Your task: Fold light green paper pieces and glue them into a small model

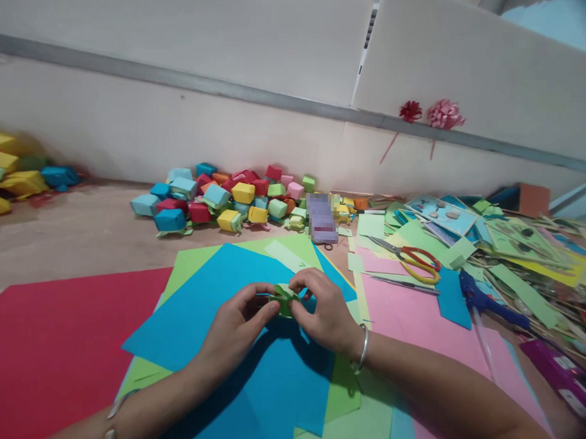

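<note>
Between both hands is a small folded green paper piece (284, 299), held above a blue paper sheet (220, 333). My left hand (237, 320) pinches its left side between thumb and fingers. On the opposite side, my right hand (325, 311) grips it with thumb and forefinger. Part of the folded piece is covered by the fingertips. Under the blue sheet lie green sheets (188, 267), and a red sheet (68, 358) spreads out at the left. A pale green paper strip (286, 255) rests just beyond the hands.
Colourful folded paper boxes (216, 197) pile up along the wall, with more yellow ones (27, 182) at far left. Scissors (412, 257), a blue glue gun (488, 302), a purple device (558, 373) and paper scraps crowd the right. Paper flowers (446, 114) stand against the wall.
</note>
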{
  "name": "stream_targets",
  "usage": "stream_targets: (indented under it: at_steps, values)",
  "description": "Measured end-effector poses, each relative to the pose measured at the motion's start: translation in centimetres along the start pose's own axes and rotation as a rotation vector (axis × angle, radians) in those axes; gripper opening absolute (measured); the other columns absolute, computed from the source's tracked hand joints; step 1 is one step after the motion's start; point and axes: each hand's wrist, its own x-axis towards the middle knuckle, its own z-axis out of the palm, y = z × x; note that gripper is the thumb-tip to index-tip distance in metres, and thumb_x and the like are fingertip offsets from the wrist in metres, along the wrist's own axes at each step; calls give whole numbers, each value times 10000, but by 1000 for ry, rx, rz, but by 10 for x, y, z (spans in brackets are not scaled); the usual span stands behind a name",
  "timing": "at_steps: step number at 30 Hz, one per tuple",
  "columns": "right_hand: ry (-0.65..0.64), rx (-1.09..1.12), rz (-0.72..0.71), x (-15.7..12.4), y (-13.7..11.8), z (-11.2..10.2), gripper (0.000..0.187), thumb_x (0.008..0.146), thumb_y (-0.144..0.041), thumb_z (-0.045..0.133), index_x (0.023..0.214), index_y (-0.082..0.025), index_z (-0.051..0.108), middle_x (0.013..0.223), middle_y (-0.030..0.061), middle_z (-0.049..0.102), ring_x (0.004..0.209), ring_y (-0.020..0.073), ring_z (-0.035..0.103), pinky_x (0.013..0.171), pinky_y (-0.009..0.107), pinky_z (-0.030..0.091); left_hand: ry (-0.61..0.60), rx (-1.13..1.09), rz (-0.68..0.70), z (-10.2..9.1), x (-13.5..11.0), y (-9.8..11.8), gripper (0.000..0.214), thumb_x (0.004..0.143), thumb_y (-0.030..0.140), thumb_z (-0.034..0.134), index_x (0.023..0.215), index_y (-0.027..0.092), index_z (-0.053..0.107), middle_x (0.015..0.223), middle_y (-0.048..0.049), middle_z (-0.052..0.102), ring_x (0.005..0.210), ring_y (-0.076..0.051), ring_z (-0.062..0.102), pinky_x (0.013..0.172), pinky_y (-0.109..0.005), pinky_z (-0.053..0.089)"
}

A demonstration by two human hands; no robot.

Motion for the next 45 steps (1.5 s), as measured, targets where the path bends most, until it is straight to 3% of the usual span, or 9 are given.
stream_targets:
  at_steps: [7, 12, 18, 25, 30, 34, 39, 42, 45]
  values:
    - [20, 34, -18, 0, -2, -2, 54, 866, -181, 578, 820, -208, 570, 851, 35, 648, 814, 171, 589, 736, 301, 479, 16, -95, -7, 3, -3, 4, 322, 582, 289, 788, 852, 203, 634, 794, -4, 694, 730, -183, 666, 583, -272, 539]
    - [13, 65, 19, 1, -4, -4, 20, 864, -211, 603, 873, -205, 586, 865, 37, 651, 778, 157, 595, 685, 276, 491, -49, -172, -48, 2, -2, 4, 295, 592, 282, 787, 826, 195, 631, 791, -11, 686, 703, -168, 649, 549, -259, 508]
    - [-23, 21, -31, 0, -4, -5, 187, 800, -203, 676, 978, -217, 620, 991, 53, 698, 928, 198, 631, 838, 343, 506, -31, -113, -46, 0, -1, 0, 347, 554, 264, 811, 840, 196, 626, 757, 0, 666, 681, -164, 625, 551, -266, 508]
    - [-34, 207, 46, 5, -7, -6, 69, 746, -160, 647, 792, -211, 650, 812, 10, 677, 788, 162, 622, 736, 297, 491, -30, -90, -3, 3, -2, 2, 330, 543, 228, 801, 817, 194, 621, 773, -2, 662, 720, -172, 630, 544, -254, 475]
    - [-27, 399, 236, 5, -3, -5, 71, 715, -147, 618, 749, -202, 646, 793, 14, 656, 744, 154, 613, 685, 293, 495, -56, -168, -26, 4, -4, 4, 365, 528, 238, 819, 819, 200, 600, 763, 8, 647, 670, -158, 613, 548, -271, 492]
    - [-17, 617, 422, 5, -1, -3, 69, 698, -213, 705, 722, -204, 641, 760, 9, 650, 690, 149, 601, 637, 285, 502, -71, -211, -75, 3, -4, 5, 327, 587, 295, 796, 849, 187, 633, 772, -12, 666, 647, -155, 604, 555, -283, 483]
    - [37, 763, 536, 6, 1, -1, 179, 655, -288, 796, 693, -202, 643, 806, 28, 668, 738, 164, 605, 622, 273, 487, -139, -329, -193, 1, -3, -1, 382, 615, 379, 834, 865, 182, 621, 808, -10, 658, 729, -153, 619, 662, -283, 486]
    - [65, 780, 517, 7, 2, 0, 152, 641, -251, 793, 670, -198, 654, 841, 30, 674, 803, 170, 615, 658, 264, 485, -259, -440, -278, 2, -4, -5, 524, 582, 476, 879, 902, 190, 577, 831, 9, 637, 716, -129, 606, 661, -263, 463]
    - [46, 714, 432, 7, 3, -2, 143, 634, -216, 789, 679, -197, 655, 842, 19, 673, 837, 170, 620, 708, 264, 491, -299, -479, -286, 3, -5, -7, 594, 558, 535, 894, 885, 188, 541, 765, 31, 616, 660, -97, 561, 615, -225, 417]
